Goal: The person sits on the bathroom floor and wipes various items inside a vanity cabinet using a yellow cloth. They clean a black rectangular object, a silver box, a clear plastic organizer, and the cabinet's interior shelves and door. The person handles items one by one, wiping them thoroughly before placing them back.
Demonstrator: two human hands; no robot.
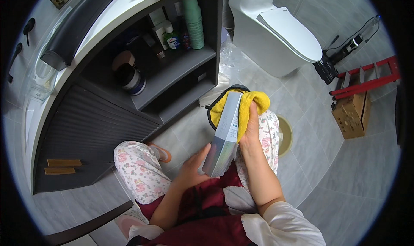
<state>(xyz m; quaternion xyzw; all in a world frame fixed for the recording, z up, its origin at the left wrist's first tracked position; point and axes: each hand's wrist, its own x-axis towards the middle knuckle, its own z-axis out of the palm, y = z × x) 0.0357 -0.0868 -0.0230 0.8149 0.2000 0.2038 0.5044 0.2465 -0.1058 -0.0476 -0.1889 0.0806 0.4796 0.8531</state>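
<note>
A long, narrow silver-grey box [227, 127] is tilted in front of me, above my knees. My left hand [192, 167] grips its lower end, with the thumb along one side; some of the fingers are hidden beneath it. My right hand [250, 124] clasps a yellow cloth [260, 100] with a dark grey edge and presses it to the box's right side. The cloth also wraps behind the box's upper end and shows again on its left.
An open dark shelf unit [172, 77] holds a stack of green cups [193, 23], a green bottle [171, 38] and a dark jar [130, 81]. A white toilet [276, 34] stands ahead right. A beige bucket [284, 136], cardboard box [352, 115] and red stepladder [366, 82] are at right.
</note>
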